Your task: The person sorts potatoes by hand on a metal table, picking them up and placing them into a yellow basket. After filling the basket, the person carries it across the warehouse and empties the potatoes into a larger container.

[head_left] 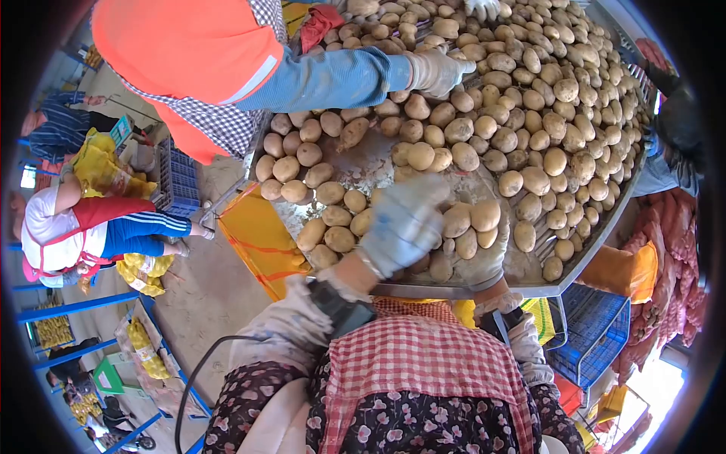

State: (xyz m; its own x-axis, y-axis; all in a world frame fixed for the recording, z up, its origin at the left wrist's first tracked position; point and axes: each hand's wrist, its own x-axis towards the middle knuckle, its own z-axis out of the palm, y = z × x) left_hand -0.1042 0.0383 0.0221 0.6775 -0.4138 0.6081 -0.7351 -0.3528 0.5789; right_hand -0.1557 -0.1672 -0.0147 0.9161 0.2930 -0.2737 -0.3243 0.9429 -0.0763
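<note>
We see many potatoes (535,180), tan to brown, round to oval, whole and unpeeled, some smudged with dirt. They lie crowded and touching across the far and right parts of our metal-rimmed table (431,291); nearer us and leftward, they sit in smaller, looser clusters.

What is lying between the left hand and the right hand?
Several potatoes lie between the left hand and the right hand, as the head view shows.
</note>
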